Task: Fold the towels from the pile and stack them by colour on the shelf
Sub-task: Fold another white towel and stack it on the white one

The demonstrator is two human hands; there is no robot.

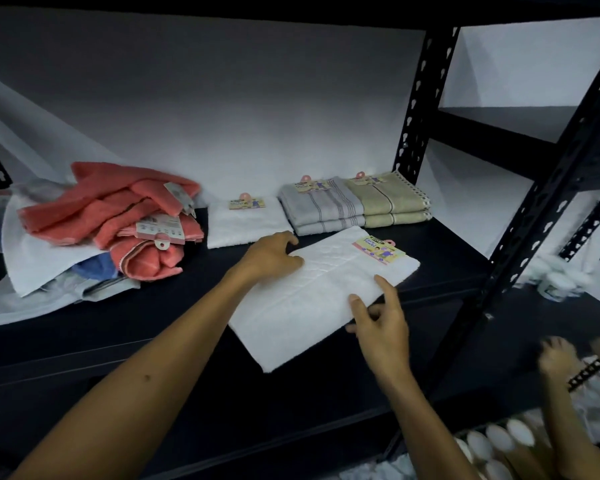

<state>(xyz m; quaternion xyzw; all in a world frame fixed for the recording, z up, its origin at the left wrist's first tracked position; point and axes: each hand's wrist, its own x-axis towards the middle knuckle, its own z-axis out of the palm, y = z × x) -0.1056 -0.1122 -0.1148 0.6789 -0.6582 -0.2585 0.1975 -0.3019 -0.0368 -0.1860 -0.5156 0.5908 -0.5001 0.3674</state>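
Right now a white folded terry towel w/ a colourful paper tag lies flat on the dark metal shelf, angled, near the front edge. Left hand rests on its far-left edge, fingers curled down onto the cloth; can't tell if it pinches or only presses. Right hand sits at the near-right edge, index and thumb stretched over the fabric, other fingers loosely bent, palm off the towel.

Behind it, toward the back wall, three sorted lots in a row: one white folded towel w/ a pink clip tag, then two grey striped folded towels stacked, then two beige striped folded towels stacked, grey and beige touching side by side.

At left, the unfolded pile: coral-pink crumpled towels on top, a white loose towel under them, a bit of blue towel and grey cloth poking out below.

Far right, beyond the black perforated shelf upright, another person's hand w/ a dark beaded bracelet, blurred.
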